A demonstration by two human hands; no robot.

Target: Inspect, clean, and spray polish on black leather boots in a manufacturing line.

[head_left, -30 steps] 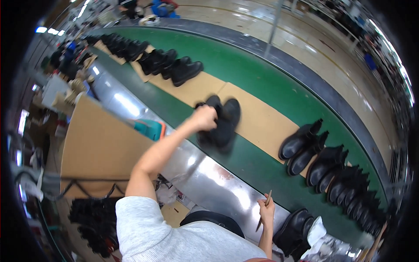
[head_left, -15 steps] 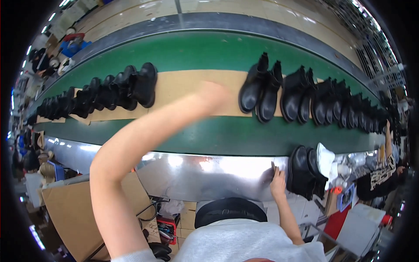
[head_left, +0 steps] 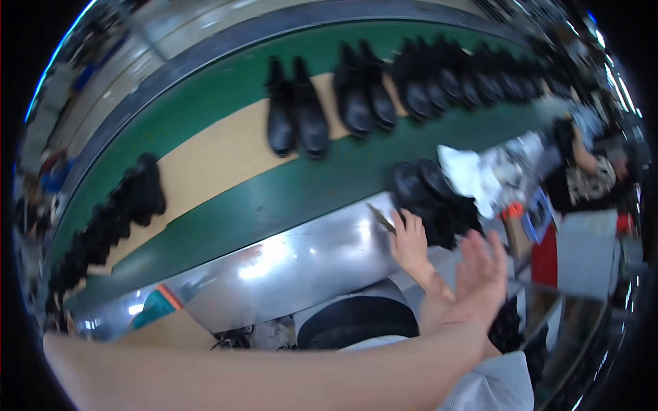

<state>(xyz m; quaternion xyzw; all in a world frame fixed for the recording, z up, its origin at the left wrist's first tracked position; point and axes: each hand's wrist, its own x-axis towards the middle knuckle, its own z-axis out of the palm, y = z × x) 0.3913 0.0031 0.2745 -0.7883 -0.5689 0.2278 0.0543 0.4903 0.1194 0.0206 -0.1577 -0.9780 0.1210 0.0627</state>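
Note:
Low across the view, my left arm reaches over to the right. My left hand (head_left: 482,275) is raised there with its fingers stretched out, slightly blurred and holding nothing. Behind it, my right hand (head_left: 410,241) pinches a slim brownish tool (head_left: 380,218) with a pointed end, too blurred to name. That tool is over the shiny metal bench top (head_left: 301,264). Just beyond the right hand, a pair of black ankle boots (head_left: 435,198) lies on the bench, toes toward the green surface. My left hand is nearest the shafts of these boots.
A green conveyor-like surface (head_left: 274,185) carries cardboard sheets (head_left: 212,151) and rows of black boots (head_left: 356,103) to right and left. White crumpled wrapping (head_left: 473,175) is beside the bench boots. Another person (head_left: 586,164) is at far right. A cardboard box (head_left: 168,332) stands lower left.
My left hand has swung from over the cardboard to the right, beside the bench boots. The view has turned right. My right hand still holds the slim tool.

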